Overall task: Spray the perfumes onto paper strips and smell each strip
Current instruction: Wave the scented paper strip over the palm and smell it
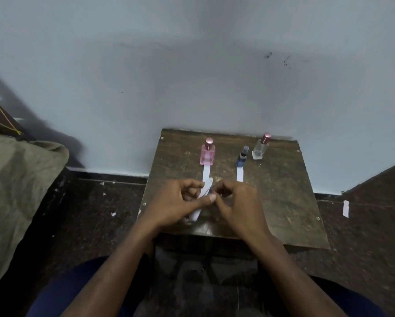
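Three perfume bottles stand at the back of a small wooden table [283, 202]: a pink square bottle [207, 154], a small dark blue bottle [241, 157] and a clear bottle with a pink cap [260, 147]. One white paper strip [206, 173] lies in front of the pink bottle, another white strip [239, 173] in front of the blue bottle. Above the table's middle, my left hand [178, 202] grips a white paper strip [204, 191] with curled fingers and thumb. My right hand [235, 202] pinches the same strip at its upper part.
The table stands against a pale blue wall [192, 76]. An olive cloth [20, 179] covers something at the left. A loose paper strip [345, 208] and small paper scraps [113, 214] lie on the dark floor. My knees in dark blue show at the bottom.
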`<state>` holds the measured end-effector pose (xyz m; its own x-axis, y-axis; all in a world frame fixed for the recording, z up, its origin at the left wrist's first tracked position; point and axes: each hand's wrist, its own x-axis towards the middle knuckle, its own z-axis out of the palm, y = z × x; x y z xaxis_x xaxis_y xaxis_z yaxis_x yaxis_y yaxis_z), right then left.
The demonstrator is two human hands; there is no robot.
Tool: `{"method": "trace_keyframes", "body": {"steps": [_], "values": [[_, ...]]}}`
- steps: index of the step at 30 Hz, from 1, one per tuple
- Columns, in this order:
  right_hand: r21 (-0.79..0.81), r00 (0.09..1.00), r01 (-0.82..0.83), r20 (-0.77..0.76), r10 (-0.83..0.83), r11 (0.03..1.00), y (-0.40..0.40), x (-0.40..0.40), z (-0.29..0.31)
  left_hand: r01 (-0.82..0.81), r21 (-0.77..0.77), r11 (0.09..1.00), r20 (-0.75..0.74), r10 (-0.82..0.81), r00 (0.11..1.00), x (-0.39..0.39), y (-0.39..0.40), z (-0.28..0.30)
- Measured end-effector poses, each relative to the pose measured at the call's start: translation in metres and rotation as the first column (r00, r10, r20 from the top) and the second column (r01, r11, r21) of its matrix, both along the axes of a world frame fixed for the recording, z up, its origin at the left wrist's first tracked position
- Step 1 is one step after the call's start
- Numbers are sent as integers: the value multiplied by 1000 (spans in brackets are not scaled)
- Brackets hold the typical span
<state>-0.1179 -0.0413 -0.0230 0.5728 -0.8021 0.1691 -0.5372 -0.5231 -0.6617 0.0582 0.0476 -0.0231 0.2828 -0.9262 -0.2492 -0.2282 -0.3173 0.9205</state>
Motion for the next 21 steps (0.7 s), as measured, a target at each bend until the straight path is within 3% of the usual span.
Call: {"method": "trace_keyframes", "body": {"steps": [3,7,14,21], "values": [[-13,1000,-15,-26,15,1000,3,-1,2,-71,7,997,-140,71,988,-5,-2,2],[7,1000,1,-14,-1,1000,4,-1,4,-116,-13,993,-50,115,992,-6,-5,2],[-8,998,-13,68,14,1000,5,0,8,-174,-83,981,-59,169,984,-12,-5,6],[-79,991,4,134,7,997,4,0,9,-198,-37,980,-220,185,958,-15,-6,8]]}}
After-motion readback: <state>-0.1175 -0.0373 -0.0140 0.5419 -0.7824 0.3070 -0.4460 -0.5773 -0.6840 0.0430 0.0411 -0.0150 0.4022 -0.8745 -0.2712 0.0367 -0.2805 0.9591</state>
